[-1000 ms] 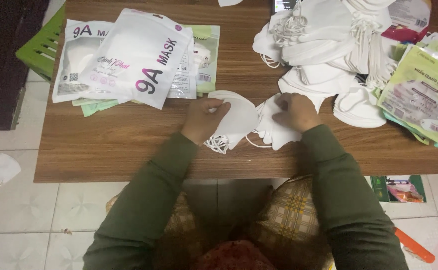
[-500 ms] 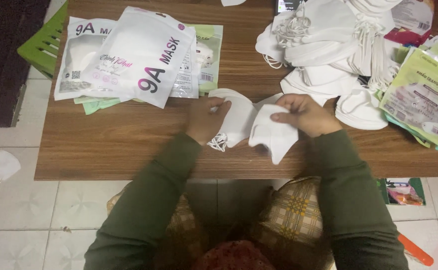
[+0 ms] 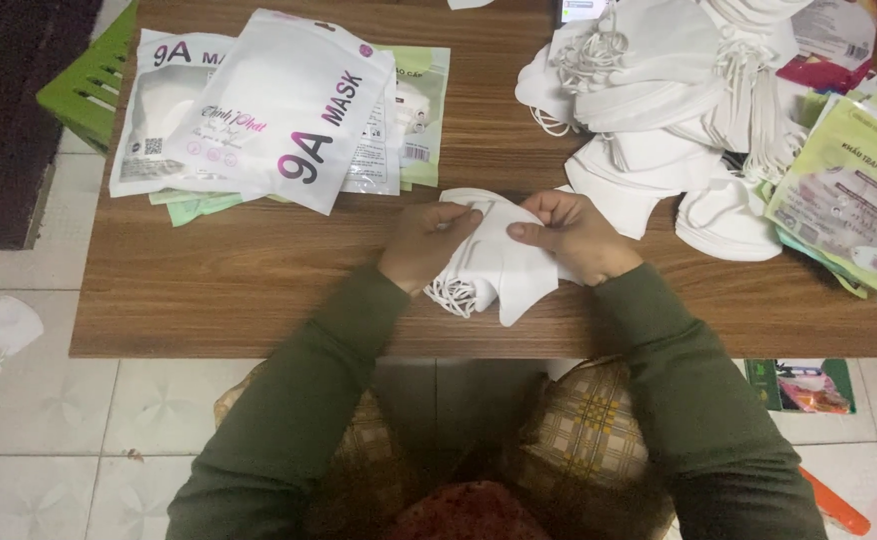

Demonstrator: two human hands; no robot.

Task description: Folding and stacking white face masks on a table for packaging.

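Head view, hands: I see my left hand [image 3: 427, 243] and right hand [image 3: 577, 236] at the centre of the frame, both closed on one small stack of white face masks [image 3: 504, 262]; the fingers pinch its upper edge from either side.
Head view, held thing: the stack hangs just over the near edge of the wooden tabletop [image 3: 259, 280], its ear loops [image 3: 452, 296] dangling at lower left of the stack.
Head view, step in hand: I judge this to be squaring the stack between both hands, not yet packing it.
Head view, next move: it calls for keeping the edges aligned and the loops tucked while one hand lets go.
Head view, upper left: flat mask pouches [image 3: 284, 110], white with pale green ones beneath, lie overlapped.
Head view, upper right: a loose heap of masks [image 3: 659, 90]; right edge, green printed packets [image 3: 849, 200].
Head view, floor: one stray mask [image 3: 4, 328] at far left; a green stool [image 3: 94, 80] beside the tabletop's corner.
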